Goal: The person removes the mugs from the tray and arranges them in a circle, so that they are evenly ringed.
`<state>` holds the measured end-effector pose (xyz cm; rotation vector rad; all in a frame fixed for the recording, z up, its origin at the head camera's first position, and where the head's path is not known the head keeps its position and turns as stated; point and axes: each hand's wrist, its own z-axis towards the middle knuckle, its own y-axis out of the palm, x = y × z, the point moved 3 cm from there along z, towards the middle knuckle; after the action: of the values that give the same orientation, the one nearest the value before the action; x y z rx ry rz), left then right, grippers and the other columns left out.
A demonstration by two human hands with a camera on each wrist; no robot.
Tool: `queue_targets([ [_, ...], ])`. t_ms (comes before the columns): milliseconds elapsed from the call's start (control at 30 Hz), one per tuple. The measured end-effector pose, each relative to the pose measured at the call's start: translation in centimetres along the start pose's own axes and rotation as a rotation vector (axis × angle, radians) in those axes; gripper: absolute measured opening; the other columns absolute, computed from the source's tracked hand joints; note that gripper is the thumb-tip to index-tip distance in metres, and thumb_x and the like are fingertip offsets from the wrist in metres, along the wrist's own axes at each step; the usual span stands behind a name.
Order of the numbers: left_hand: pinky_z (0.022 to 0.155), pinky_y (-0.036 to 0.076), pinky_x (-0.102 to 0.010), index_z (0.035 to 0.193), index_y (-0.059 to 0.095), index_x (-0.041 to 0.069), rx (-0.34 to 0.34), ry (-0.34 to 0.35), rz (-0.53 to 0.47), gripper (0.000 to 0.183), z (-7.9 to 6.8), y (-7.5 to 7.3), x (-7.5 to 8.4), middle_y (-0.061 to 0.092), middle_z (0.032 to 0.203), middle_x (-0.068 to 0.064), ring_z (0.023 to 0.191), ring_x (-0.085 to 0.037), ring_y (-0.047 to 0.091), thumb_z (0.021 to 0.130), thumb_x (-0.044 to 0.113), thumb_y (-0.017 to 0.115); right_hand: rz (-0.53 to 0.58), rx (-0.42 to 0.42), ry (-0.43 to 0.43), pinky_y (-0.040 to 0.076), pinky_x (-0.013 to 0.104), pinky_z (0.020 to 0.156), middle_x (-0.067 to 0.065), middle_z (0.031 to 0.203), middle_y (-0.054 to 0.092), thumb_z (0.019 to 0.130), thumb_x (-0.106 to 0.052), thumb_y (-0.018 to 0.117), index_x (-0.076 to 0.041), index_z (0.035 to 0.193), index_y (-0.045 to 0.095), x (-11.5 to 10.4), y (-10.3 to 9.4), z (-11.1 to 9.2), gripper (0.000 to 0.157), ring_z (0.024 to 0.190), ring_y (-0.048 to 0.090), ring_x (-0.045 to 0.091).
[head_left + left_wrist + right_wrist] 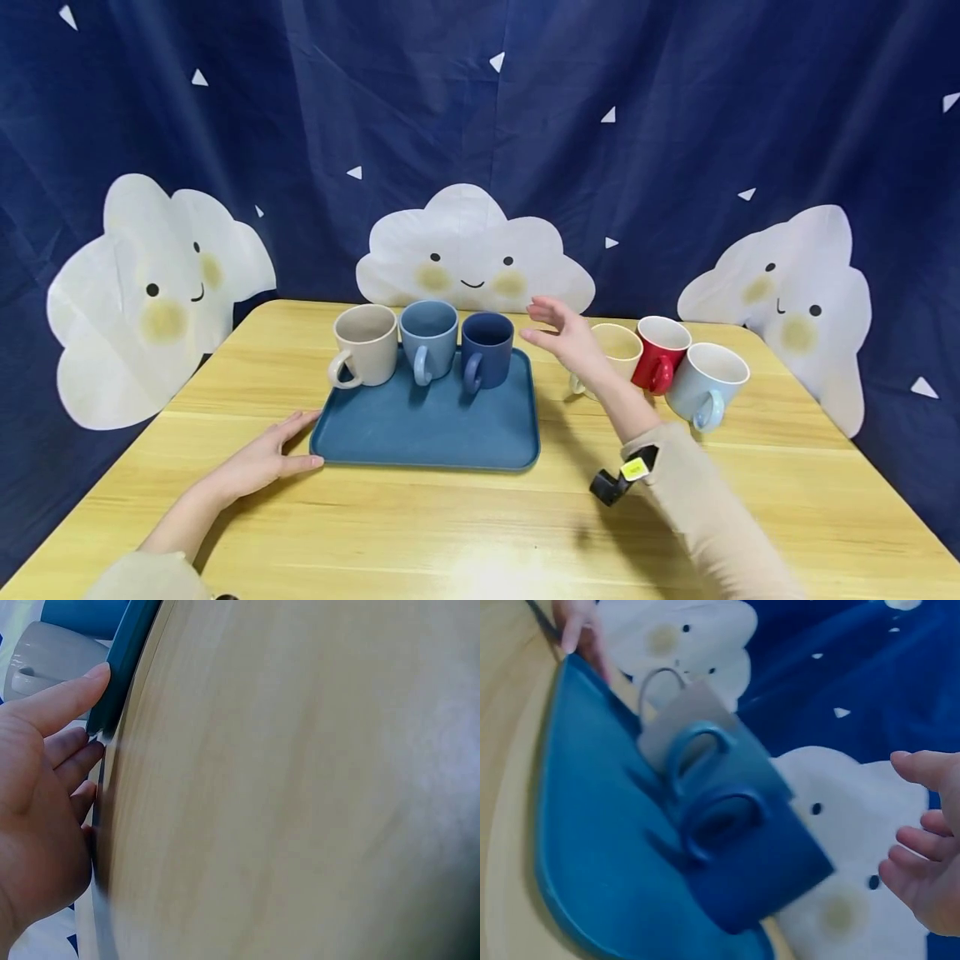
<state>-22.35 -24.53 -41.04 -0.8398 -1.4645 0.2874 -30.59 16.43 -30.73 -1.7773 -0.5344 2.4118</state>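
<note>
A blue tray (435, 433) lies on the table. Along its back edge stand a beige mug (372, 337), a greyish-blue mug (437, 335) and a navy mug (491, 346), side by side. My left hand (258, 460) touches the tray's left side, its thumb near the front corner; the left wrist view shows the thumb (75, 691) against the rim. Just right of the navy mug, my right hand (573, 340) hovers in the air, fingers loosely spread and holding nothing. In the right wrist view, a gap separates the hand (930, 840) from the navy mug (757, 862).
Right of the tray, a cream mug (618, 354), a red mug (663, 343) and a light blue mug (708, 379) stand close together, the cream one partly behind my right arm. Behind the wooden table (420, 533) hangs a dark blue curtain (420, 108) with cloud pictures.
</note>
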Motion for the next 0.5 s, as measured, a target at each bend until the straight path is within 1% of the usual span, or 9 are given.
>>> queue_targets([
  [200, 0.095, 0.006, -0.072, 0.143, 0.028, -0.002, -0.001, 0.005, -0.014, 0.081, 0.0, 0.0, 0.2, 0.008, 0.146, -0.036, 0.13, -0.056, 0.001, 0.083, 0.034, 0.068, -0.011, 0.021, 0.045, 0.033, 0.04, 0.104, 0.021, 0.141, 0.038, 0.082, -0.012, 0.071, 0.003, 0.141, 0.03, 2.4, 2.4, 1.4, 0.073, 0.13, 0.036, 0.027],
  [333, 0.095, 0.005, -0.072, 0.143, 0.028, -0.004, 0.005, 0.012, -0.018, 0.081, -0.1, 0.0, 0.2, 0.009, 0.145, -0.037, 0.13, -0.056, 0.002, 0.083, 0.033, 0.068, -0.024, 0.034, 0.078, 0.03, 0.043, 0.105, 0.021, 0.143, 0.035, 0.08, -0.011, 0.072, 0.005, 0.142, 0.026, 3.9, 3.4, 1.9, 0.079, 0.132, 0.032, 0.029],
  [500, 0.095, 0.007, -0.072, 0.143, 0.029, -0.004, 0.009, 0.012, -0.012, 0.08, -0.1, 0.0, 0.1, 0.009, 0.145, -0.037, 0.13, -0.056, 0.003, 0.083, 0.033, 0.068, -0.033, 0.034, 0.105, 0.029, 0.048, 0.105, 0.023, 0.142, 0.034, 0.079, -0.012, 0.073, 0.005, 0.143, 0.022, 4.9, 4.4, 2.4, 0.084, 0.132, 0.031, 0.032],
])
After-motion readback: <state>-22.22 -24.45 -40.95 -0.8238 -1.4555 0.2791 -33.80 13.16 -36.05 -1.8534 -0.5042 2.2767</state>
